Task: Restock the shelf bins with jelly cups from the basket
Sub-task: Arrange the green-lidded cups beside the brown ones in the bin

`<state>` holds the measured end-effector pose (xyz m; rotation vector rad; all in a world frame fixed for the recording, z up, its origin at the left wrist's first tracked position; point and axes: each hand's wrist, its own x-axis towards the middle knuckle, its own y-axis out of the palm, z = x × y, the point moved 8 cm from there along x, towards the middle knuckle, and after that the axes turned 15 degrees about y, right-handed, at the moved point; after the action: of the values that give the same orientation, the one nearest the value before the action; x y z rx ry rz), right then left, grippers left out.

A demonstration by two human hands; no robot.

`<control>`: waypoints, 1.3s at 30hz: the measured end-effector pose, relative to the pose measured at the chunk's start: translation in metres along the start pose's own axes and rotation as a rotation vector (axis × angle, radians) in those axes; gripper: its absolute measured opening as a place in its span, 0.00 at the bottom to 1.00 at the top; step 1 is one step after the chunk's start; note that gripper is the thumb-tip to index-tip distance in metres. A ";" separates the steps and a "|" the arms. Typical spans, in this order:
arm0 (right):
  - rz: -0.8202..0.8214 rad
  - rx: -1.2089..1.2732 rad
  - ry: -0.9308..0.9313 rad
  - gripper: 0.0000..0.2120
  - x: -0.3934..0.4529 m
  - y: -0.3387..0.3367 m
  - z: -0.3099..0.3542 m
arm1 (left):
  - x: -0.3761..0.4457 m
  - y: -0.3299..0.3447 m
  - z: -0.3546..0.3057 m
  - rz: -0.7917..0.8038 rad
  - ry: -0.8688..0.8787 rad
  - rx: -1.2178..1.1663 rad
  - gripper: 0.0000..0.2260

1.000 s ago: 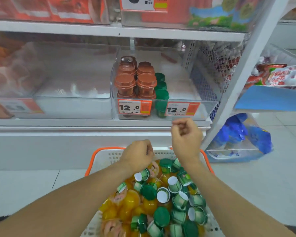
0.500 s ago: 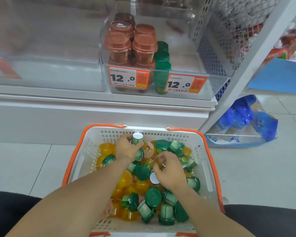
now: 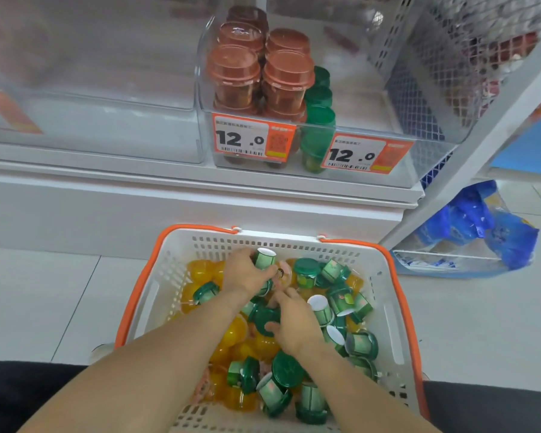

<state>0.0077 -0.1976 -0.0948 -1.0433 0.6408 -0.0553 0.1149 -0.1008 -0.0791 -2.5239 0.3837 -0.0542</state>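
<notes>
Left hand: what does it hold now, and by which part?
The left hand grips a green cup round its side, white bottom pointing up.

The basket (image 3: 384, 276) sits on the floor (image 3: 469, 323) in front of the shelf (image 3: 169, 195). Cups (image 3: 341, 300) lie in it. Both hands are in the basket, left hand (image 3: 245, 273) behind right hand (image 3: 294, 323). The bin (image 3: 419, 170) on the shelf holds stacked cups; a bag (image 3: 487, 226) lies right.

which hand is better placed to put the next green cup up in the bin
Left, most likely. The left hand already grips a green-lidded cup at the basket's far end, nearest the shelf bin. The right hand is only touching a green lid.
</notes>
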 end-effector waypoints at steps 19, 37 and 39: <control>0.791 1.627 -0.193 0.24 -0.035 -0.191 0.043 | -0.043 -0.027 -0.081 0.532 -0.408 -1.306 0.15; 0.231 1.106 -0.344 0.16 -0.095 -0.343 0.099 | -0.037 -0.088 -0.285 0.534 0.114 -1.184 0.20; 0.135 1.020 -0.336 0.18 -0.091 -0.356 0.097 | -0.030 -0.102 -0.291 0.445 0.142 -1.117 0.19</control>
<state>0.0732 -0.2755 0.2714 -0.0149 0.2924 -0.0750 0.0776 -0.1692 0.2203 -3.4241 1.3191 0.2145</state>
